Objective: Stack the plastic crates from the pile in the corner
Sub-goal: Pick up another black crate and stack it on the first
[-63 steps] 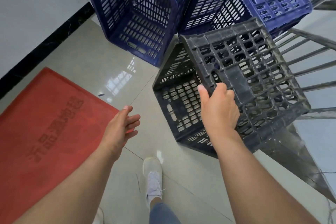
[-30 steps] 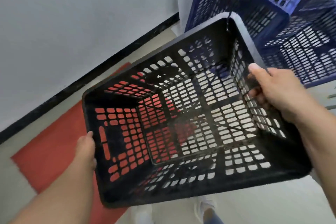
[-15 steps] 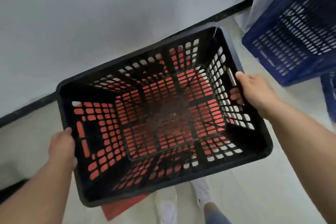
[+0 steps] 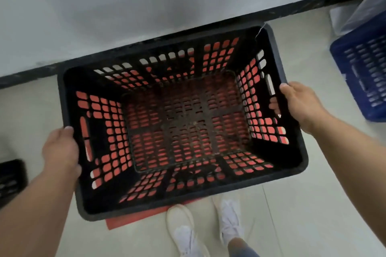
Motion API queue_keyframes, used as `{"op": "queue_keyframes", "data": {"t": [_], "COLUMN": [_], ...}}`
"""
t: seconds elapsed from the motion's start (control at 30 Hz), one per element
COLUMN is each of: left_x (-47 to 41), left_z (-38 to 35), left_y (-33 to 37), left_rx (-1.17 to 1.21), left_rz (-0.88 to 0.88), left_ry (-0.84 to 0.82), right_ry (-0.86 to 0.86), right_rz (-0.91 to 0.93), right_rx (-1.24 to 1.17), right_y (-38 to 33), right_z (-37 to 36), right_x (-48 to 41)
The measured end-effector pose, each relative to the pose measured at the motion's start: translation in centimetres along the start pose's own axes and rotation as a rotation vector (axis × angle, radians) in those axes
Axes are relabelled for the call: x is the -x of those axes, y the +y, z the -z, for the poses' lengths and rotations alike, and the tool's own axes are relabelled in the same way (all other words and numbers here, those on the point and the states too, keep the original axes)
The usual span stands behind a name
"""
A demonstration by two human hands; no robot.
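Pale tile floor [image 4: 313, 204] fills the lower part of the view, glossy and light grey-beige, with a thin grout line running down near the right foot. It meets a plain light grey wall [image 4: 125, 6] along a black skirting strip [image 4: 313, 5] that slants across the picture from lower left to upper right. A black plastic crate [image 4: 288, 173] is held open side up, its long axis roughly along the wall and its far rim close to the skirting. Through the slotted bottom and sides a red mat [image 4: 133, 220] shows on the floor beneath, and one corner of the mat sticks out past the crate's near rim. Dirt is visible on the crate's bottom grid. The left hand [image 4: 60, 150] is closed over the rim of the crate's left short side, beside the handle slot, fingers wrapped under and out of sight. The right hand [image 4: 300, 104] grips the right short side, thumb over the rim and fingers curled through the handle opening, visible inside the crate. Whether the crate is resting on the mat or held just above it cannot be told. A blue crate [image 4: 363, 73] stands on the floor at the right edge, well apart from the black one, with a pale sheet or board leaning behind it. Part of another dark crate [image 4: 11, 179] shows at the left edge. Two white shoes [image 4: 186, 233] stand on the tiles just behind the mat's corner.
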State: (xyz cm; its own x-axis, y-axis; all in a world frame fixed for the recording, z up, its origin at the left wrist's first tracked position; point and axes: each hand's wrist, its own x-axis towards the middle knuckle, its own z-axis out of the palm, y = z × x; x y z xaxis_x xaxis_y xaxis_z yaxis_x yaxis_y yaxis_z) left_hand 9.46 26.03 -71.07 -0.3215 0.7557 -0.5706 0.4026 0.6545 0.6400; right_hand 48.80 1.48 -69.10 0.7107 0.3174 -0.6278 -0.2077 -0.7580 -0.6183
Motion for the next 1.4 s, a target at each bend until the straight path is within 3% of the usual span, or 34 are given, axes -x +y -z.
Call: {"op": "queue_keyframes", "data": {"t": [0.23,0.4,0.63,1.4], "left_x": [2.9,2.8,3.5,3.7], "left_z": [2.5,2.3,2.9,1.9], "left_y": [-1.4,-1.5,-2.2,-1.4], "left_rx": [-0.066,-0.052,-0.031,-0.049], "left_rz": [-0.02,-0.024,-0.041,0.031], "left_ry": [-0.167,-0.158,-0.275,-0.118], "right_ry": [0.072,0.149,0.162,0.098], "right_rz": [-0.054,-0.008,0.009,-0.123], "right_rx": [0.007,0.013,0.016,0.011], "right_y": [1.9,1.7,2.1,0.3], "right_z": [-0.3,-0.9,-0.9,-0.6], "right_x": [2.5,2.1,2.1,2.8]}}
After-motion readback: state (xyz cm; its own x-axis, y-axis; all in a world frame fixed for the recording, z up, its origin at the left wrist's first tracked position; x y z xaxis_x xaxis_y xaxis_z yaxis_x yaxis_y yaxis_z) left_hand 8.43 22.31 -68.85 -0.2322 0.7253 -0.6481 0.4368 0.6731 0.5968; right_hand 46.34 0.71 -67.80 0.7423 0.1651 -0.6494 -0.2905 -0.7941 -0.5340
